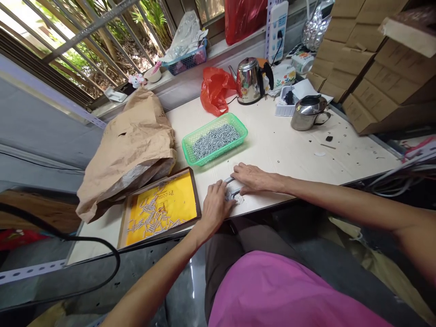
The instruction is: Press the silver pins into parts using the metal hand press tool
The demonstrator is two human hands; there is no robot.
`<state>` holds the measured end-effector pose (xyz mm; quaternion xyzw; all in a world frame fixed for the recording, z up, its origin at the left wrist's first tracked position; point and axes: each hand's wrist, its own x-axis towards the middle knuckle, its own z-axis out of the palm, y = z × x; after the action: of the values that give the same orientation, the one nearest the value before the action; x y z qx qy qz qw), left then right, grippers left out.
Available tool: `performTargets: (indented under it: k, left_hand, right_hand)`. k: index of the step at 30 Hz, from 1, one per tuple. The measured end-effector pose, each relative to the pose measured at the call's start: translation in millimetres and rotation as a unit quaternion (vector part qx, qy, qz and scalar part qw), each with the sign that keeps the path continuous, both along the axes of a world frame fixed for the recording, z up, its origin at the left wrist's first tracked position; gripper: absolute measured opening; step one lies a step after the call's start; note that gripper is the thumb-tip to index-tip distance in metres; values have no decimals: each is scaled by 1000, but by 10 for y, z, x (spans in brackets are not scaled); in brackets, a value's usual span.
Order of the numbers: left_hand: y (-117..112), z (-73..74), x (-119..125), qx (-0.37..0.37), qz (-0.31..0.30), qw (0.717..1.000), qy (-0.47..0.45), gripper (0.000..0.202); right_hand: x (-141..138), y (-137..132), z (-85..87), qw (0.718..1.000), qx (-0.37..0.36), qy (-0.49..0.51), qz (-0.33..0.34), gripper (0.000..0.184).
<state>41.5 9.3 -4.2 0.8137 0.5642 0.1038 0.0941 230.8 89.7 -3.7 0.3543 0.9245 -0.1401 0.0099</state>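
Near the front edge of the table, my left hand is closed on the left end of a small grey frame-like piece. My right hand has its fingers bent over the right end of the same piece. It lies flat on the table, partly hidden by both hands, so its exact kind is unclear. Beyond my hands stands a green plastic basket full of small silvery metal pins or screws. Left of my left hand, a shallow tray with a yellow bottom holds scattered slim metal pins.
A crumpled brown paper bag lies behind the tray. Toward the back are a red plastic bag, a steel kettle, and a small steel pot. Cardboard boxes stand at right. A black cable loops at left.
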Motion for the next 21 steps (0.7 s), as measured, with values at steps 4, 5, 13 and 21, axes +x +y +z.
performTargets:
  k: [4, 5, 13, 21]
  left_hand:
    - [261, -68, 81, -47, -58, 997, 33, 63]
    - [304, -65, 89, -60, -63, 995, 42, 63]
    - [500, 64, 174, -81, -86, 986, 115, 53]
    - [482, -3, 193, -80, -67, 993, 62, 22]
  right_hand:
    - [22, -1, 22, 1000, -18, -3, 12, 62]
    - [32, 5, 33, 1000, -24, -7, 10, 67]
    - [28, -9, 248, 997, -37, -62, -24, 46]
    - [-24, -38, 264, 995, -45, -86, -22, 19]
